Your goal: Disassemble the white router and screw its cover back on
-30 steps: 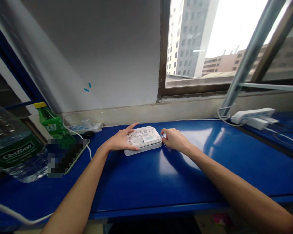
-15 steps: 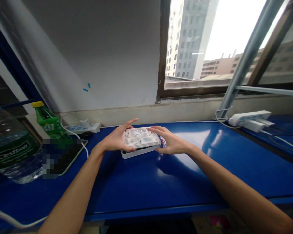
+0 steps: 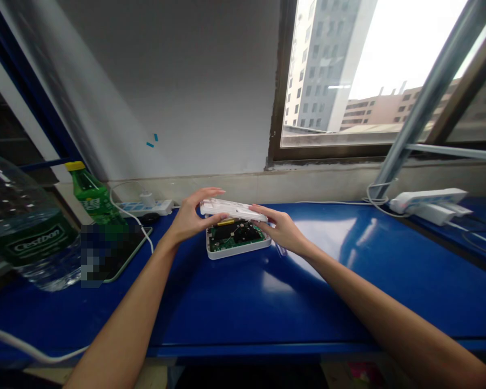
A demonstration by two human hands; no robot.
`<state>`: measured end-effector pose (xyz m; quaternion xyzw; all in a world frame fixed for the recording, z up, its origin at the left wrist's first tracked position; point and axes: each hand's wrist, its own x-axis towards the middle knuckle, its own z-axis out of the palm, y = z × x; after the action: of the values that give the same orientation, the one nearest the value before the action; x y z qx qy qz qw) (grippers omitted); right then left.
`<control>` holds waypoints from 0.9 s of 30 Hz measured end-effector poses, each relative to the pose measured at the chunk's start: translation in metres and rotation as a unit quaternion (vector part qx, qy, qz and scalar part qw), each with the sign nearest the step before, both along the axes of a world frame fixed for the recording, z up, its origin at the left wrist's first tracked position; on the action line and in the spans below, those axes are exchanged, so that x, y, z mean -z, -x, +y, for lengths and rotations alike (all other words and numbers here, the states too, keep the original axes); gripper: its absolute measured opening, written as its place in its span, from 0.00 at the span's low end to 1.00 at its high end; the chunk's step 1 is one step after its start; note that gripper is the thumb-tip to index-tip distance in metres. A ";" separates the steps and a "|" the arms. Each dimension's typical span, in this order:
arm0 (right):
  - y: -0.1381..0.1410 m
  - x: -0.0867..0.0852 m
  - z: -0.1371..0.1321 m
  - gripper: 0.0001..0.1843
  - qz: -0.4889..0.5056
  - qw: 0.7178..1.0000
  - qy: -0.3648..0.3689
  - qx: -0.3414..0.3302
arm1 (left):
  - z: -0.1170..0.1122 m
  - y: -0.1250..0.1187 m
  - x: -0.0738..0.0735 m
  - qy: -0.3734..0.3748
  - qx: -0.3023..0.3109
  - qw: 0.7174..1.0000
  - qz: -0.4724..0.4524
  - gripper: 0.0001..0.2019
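Both my hands hold the white plastic cover (image 3: 233, 209) of a small electronic device, raised and tilted above its base. My left hand (image 3: 192, 216) grips the cover's left end, and my right hand (image 3: 277, 229) grips its right end. Below it sits the shallow white base (image 3: 238, 253), with a green circuit board (image 3: 235, 237) exposed inside. Black components and a yellow strip show on the board. The cover hides the board's far edge.
The device rests on a glossy blue desk (image 3: 243, 302). To the left stand a large water bottle (image 3: 28, 237), a green bottle (image 3: 93, 197), a pixelated flat device (image 3: 109, 254) and a power strip (image 3: 143, 208). Another power strip (image 3: 427, 201) and cables lie right.
The top cover has separated from the base and risen in both hands, exposing the green circuit board. My right hand has moved from the device's side onto the cover.
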<state>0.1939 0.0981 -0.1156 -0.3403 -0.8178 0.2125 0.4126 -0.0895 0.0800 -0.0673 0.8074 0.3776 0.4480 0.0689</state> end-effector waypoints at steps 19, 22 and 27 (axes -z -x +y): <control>0.038 -0.003 0.021 0.30 0.007 0.996 -0.079 0.030 | 0.000 0.010 -0.013 -0.104 -0.222 0.952 -0.183 0.11; 0.053 -0.010 0.026 0.21 0.016 0.987 -0.143 0.076 | 0.011 0.015 -0.006 -0.013 -0.216 0.943 -0.253 0.14; 0.074 -0.007 0.031 0.08 -0.015 0.982 -0.153 0.111 | 0.030 0.025 0.013 0.099 -0.155 0.935 -0.303 0.19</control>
<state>0.1194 0.1291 -0.1084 -0.3652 -0.8037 0.0327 0.4686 -0.1146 0.1095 -0.0801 0.5540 0.5020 0.6367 0.1891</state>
